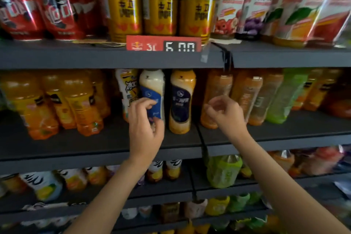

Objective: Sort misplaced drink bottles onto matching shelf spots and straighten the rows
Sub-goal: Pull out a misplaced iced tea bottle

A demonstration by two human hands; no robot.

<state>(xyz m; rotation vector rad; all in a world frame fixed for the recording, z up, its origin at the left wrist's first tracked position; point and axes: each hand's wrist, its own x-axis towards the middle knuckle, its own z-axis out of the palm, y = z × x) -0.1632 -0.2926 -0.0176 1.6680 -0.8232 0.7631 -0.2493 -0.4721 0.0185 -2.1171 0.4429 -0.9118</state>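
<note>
L hand (145,127) fingers curl round blue-label bottle (152,93), squaring it w/ row; R hand (222,112) loosely curled, empty; next: nudge amber bottle (216,97).

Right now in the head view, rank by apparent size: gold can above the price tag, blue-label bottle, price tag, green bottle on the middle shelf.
1. Gold can
2. Green bottle and blue-label bottle: look alike, and the left hand hides part of the blue one, so unranked
3. Price tag

Two milk-tea bottles (152,95) stand side by side on the middle shelf (95,144), juice bottles (76,104) left, tea bottles (247,99) right, cans (159,5) on the shelf above.
</note>
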